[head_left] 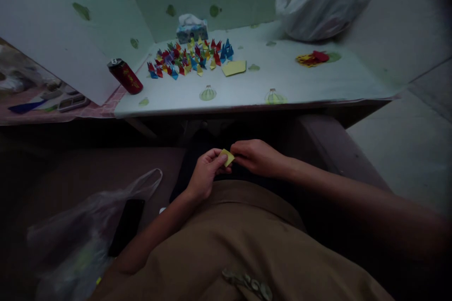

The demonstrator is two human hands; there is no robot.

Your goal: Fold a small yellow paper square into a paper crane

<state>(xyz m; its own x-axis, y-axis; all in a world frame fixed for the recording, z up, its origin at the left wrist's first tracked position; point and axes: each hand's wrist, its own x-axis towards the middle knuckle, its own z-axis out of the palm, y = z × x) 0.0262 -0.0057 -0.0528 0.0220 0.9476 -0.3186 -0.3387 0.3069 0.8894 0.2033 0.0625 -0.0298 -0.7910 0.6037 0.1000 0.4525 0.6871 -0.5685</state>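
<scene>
Yellow paper (229, 157) in left hand (205, 171), 1 corner toward right hand (254, 154).

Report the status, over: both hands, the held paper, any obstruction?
Left hand holding small yellow paper. Right hand at its corner, grip unclear. No obstruction visible.

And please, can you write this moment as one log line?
left hand: holds paper | right hand: beside it, contact unclear | table: folded figures, can, tissue box
</scene>
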